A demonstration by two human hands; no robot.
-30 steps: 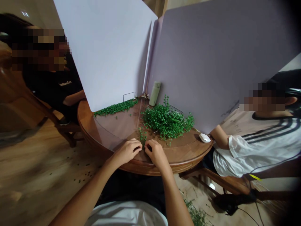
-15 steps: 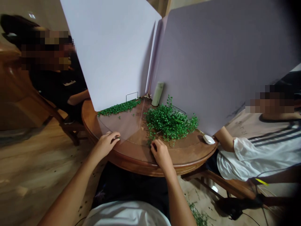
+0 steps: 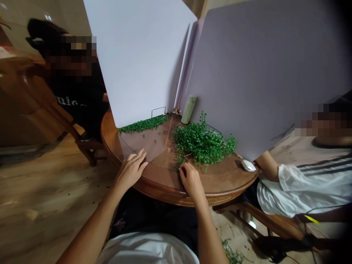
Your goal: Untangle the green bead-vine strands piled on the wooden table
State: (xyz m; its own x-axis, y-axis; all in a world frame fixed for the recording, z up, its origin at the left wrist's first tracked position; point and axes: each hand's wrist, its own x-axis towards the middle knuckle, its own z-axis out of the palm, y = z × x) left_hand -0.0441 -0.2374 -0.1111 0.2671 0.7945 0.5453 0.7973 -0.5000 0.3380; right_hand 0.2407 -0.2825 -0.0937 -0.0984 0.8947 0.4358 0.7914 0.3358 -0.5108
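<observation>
My left hand [image 3: 131, 171] lies with spread fingers at the near edge of a clear plastic sheet [image 3: 145, 146], holding nothing. That sheet rests on a round wooden table [image 3: 176, 194]. My right hand [image 3: 191, 180] sits on the tabletop with its fingers curled down, just in front of a heaped mound of small-leaved green plant [image 3: 203, 143]. Whether its fingertips pinch a strand is hidden. Farther back, a narrow band of the same green leaves [image 3: 144, 124] runs along the foot of a white board.
Two tall white boards [image 3: 140, 62] stand on the table's far side. A pale green bottle [image 3: 189, 109] stands in their corner, near a thin wire frame [image 3: 158, 112]. A white oval object [image 3: 248, 165] lies by the right rim. Seated people flank the table, and green bits litter the floor.
My left hand has moved left and away from my right hand, its fingers now spread on the sheet. My right hand has shifted slightly right along the tabletop.
</observation>
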